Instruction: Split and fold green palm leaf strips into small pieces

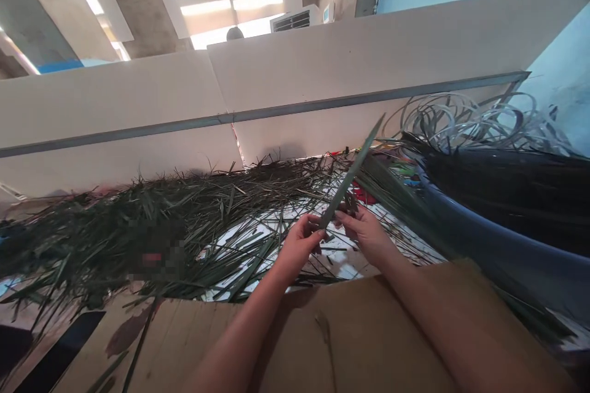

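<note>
A long, pointed green leaf blade (353, 172) slants up and to the right from between my two hands. My left hand (300, 245) is closed, thumb and fingers pinching the leaf near its lower end. Close beside it, my right hand (367, 238) has its fingers bent together at the same lower part. A short dark piece rises just above the right fingertips, and I cannot tell whether it belongs to the leaf. Under my forearms lies a brown cardboard sheet (391, 319).
Loose green leaf strips (152, 215) are heaped along the wall on the left and middle. A large blue tub (454, 212) with dark contents stands at right. Behind it are coiled pale strips (461, 120). A white partition (295, 80) with a metal rail closes off the back.
</note>
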`<state>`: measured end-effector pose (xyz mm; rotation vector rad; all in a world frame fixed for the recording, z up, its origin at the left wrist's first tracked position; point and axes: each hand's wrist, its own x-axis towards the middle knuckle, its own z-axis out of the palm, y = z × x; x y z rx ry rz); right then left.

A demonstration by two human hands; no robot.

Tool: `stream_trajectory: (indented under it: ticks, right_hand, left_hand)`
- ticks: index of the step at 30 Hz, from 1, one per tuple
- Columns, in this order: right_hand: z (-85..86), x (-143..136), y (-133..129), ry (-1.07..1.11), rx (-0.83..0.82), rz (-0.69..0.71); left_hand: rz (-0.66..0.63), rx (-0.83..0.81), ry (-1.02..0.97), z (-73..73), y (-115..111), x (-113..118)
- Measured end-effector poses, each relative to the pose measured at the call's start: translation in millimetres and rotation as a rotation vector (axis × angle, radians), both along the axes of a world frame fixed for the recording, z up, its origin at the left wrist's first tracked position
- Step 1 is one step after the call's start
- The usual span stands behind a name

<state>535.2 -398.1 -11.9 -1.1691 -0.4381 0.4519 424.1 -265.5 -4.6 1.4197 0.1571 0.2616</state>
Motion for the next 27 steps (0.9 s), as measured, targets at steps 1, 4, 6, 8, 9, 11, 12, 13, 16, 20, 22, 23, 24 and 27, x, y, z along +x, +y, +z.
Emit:
stream_trajectory:
  ticks: [1,4,6,8,9,11,12,13,16,20,22,23,24,27]
  right_hand:
    - [-0.5,0.0,0.3,0.023,0.024,0.005]
    - [-1.5,3.9,-1.5,0.085,0.059,0.011]
    - [-1.0,7.1,-3.2,0.109,0.072,0.004]
    - [0.4,8.7,-4.4,0.120,0.082,0.002]
    - [1.3,8.9,-4.7,0.122,0.082,0.005]
    - [2.6,8.2,-5.2,0.114,0.070,0.015]
    - [2.9,7.7,-5.4,0.106,0.059,0.020]
    - [2.8,7.2,-5.5,0.099,0.048,0.024]
    - [0.8,6.7,-5.5,0.074,0.021,0.030]
    - [-1.7,4.4,-4.1,0.014,-0.033,0.019]
    - [-0.9,0.6,-2.8,-0.035,-0.063,0.044]
    - [-0.1,-1.7,-2.2,-0.068,-0.076,0.062]
    - [0.6,-4.0,-1.5,-0.102,-0.087,0.079]
    - [1.2,-8.7,-0.2,-0.179,-0.127,0.109]
  left_hand:
    - [-0.004,0.012,0.004,-1.2,-1.2,0.5]
    - [-0.021,-0.043,0.049,-3.0,-1.0,-0.2]
    - [-0.044,-0.117,0.100,-3.2,0.7,-1.6]
    - [-0.093,-0.191,0.144,-2.4,2.1,-3.1]
    - [-0.125,-0.228,0.162,-1.6,2.3,-3.9]
    - [-0.184,-0.293,0.191,0.5,1.8,-5.2]
    - [-0.201,-0.319,0.199,1.3,1.4,-5.7]
    - [-0.209,-0.339,0.201,1.8,0.9,-5.9]
    - [-0.196,-0.351,0.176,0.2,0.4,-5.1]
    - [-0.084,-0.235,0.116,-5.5,0.8,-1.2]
    - [-0.008,-0.177,0.092,-6.6,0.6,0.6]
    - [0.029,-0.153,0.082,-6.6,0.4,1.3]
    - [0.063,-0.131,0.072,-6.3,0.2,1.9]
    - [0.137,-0.074,0.044,-5.2,-0.1,3.2]
